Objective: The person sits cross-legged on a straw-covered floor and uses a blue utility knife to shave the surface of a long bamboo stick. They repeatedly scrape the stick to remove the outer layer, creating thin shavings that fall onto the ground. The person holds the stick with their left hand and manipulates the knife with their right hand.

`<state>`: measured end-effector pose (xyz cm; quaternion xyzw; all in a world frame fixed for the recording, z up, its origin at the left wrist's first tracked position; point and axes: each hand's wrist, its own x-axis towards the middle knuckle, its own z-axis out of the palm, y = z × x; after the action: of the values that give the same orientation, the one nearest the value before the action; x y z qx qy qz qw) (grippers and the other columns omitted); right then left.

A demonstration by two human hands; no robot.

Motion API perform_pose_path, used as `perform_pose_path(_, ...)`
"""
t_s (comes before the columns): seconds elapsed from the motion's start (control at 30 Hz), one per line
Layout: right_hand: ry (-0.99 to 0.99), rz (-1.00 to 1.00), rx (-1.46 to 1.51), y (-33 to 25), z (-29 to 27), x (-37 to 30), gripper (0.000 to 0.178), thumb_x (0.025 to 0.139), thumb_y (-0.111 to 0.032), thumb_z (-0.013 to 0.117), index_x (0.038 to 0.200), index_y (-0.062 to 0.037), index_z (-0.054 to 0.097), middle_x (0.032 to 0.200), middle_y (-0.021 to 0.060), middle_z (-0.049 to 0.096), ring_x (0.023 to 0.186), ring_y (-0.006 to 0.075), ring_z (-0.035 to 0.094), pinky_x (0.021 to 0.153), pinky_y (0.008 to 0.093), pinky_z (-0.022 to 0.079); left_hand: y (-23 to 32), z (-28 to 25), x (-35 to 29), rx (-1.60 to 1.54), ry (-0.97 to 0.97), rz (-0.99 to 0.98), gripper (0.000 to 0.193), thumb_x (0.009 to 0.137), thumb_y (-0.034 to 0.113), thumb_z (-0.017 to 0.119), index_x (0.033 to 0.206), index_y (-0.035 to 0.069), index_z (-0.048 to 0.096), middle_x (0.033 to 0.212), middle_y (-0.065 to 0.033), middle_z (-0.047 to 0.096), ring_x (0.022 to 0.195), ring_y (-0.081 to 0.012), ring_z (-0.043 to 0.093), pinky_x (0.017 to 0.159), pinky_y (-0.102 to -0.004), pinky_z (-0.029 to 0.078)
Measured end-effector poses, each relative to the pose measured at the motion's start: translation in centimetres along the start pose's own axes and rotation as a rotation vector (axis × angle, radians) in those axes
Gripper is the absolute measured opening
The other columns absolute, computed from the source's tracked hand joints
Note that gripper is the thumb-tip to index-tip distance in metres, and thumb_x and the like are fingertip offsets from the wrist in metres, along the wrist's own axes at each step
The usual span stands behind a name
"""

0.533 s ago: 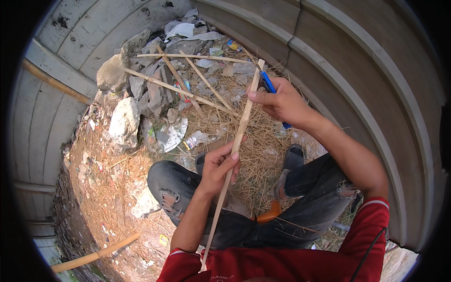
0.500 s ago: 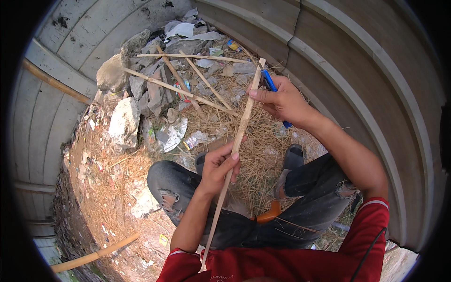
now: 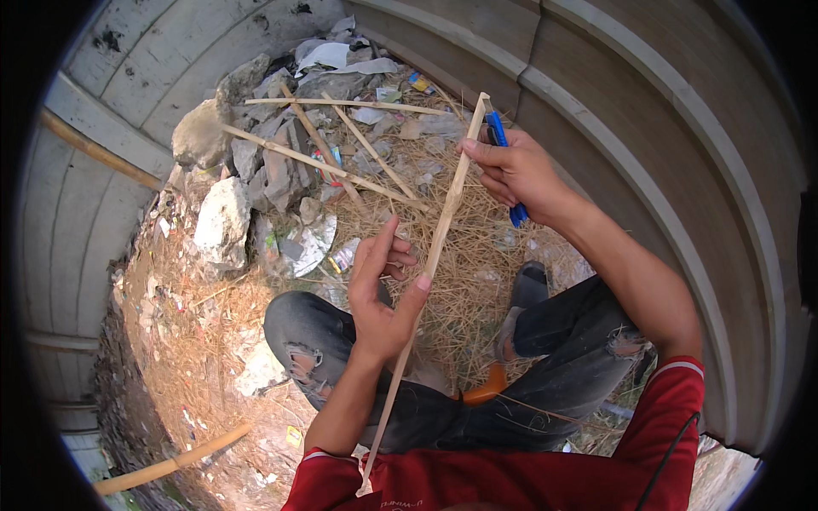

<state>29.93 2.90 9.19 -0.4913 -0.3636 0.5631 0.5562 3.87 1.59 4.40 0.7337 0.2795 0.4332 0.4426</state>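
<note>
A long pale bamboo strip (image 3: 441,232) slants across the middle, its lower end near my shirt. My right hand (image 3: 520,175) pinches the strip near its top, the thumb along it. That same hand also grips a blue utility knife (image 3: 496,129), whose body runs behind the fingers close to the strip's right side. My left hand (image 3: 383,302) is open, fingers spread upward and away from the strip, with the thumb and palm edge against its lower half. The palm hides part of nothing else I can make out.
Several bamboo strips (image 3: 332,173) lie crossed over grey rocks (image 3: 285,170) and litter ahead. Dry shavings (image 3: 477,255) cover the ground between my feet. An orange curved object (image 3: 487,387) sits between my legs. Corrugated metal wall (image 3: 648,111) curves along the right; a bamboo pole (image 3: 179,462) lies lower left.
My left hand has loosened its grip on the strip and spread its fingers. The strip's top and my right hand with the knife have shifted slightly right.
</note>
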Motion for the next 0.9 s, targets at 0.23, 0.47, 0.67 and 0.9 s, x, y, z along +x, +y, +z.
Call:
perform_pose_path(0.23, 0.059, 0.034, -0.065, -0.3, 1.1, 0.3, 0.024, 0.103, -0.025, 0.061, 0.102, -0.0013, 0.063, 0.049, -0.0069, 0.033, 0.037, 0.0058, 0.031, 0.037, 0.0252, 0.025, 16.4, 1.0, 3.1, -0.542, -0.437, 0.020, 0.095, 0.071, 0.026, 0.084, 0.151, -0.003, 0.042, 0.111, -0.0102, 0.058, 0.092, -0.0176, 0.059, 0.075, -0.0275, 0.045)
perform_pose_path(0.47, 0.034, -0.001, -0.056, 0.0, 2.1, 0.9, 0.024, 0.103, -0.025, 0.061, 0.101, -0.0012, 0.063, 0.049, -0.0070, 0.034, 0.037, 0.0058, 0.032, 0.037, 0.0247, 0.025, 21.1, -1.4, 5.4, -0.383, -0.630, -0.178, 0.100, 0.070, 0.043, 0.081, 0.150, -0.004, 0.043, 0.090, -0.0084, 0.064, 0.077, -0.0178, 0.061, 0.070, -0.0285, 0.044)
perform_pose_path(0.67, 0.164, -0.053, -0.122, -0.5, 0.3, 0.5, 0.026, 0.101, -0.027, 0.065, 0.096, -0.0012, 0.064, 0.050, -0.0067, 0.037, 0.038, 0.0055, 0.034, 0.038, 0.0249, 0.026, 10.6, -2.4, 3.8, -0.620, -0.147, -0.106, 0.099, 0.067, 0.043, 0.077, 0.148, -0.005, 0.046, 0.117, -0.0122, 0.058, 0.099, -0.0187, 0.058, 0.080, -0.0281, 0.043)
perform_pose_path(0.9, 0.350, -0.175, -0.080, -0.8, -1.9, 2.2, 0.026, 0.100, -0.028, 0.065, 0.095, -0.0018, 0.065, 0.051, -0.0069, 0.037, 0.038, 0.0054, 0.034, 0.038, 0.0255, 0.025, -0.7, 0.7, -1.4, -0.125, -0.357, -0.266, 0.056, 0.100, 0.015, 0.061, 0.151, -0.002, 0.042, 0.100, -0.0069, 0.064, 0.082, -0.0118, 0.062, 0.071, -0.0235, 0.047)
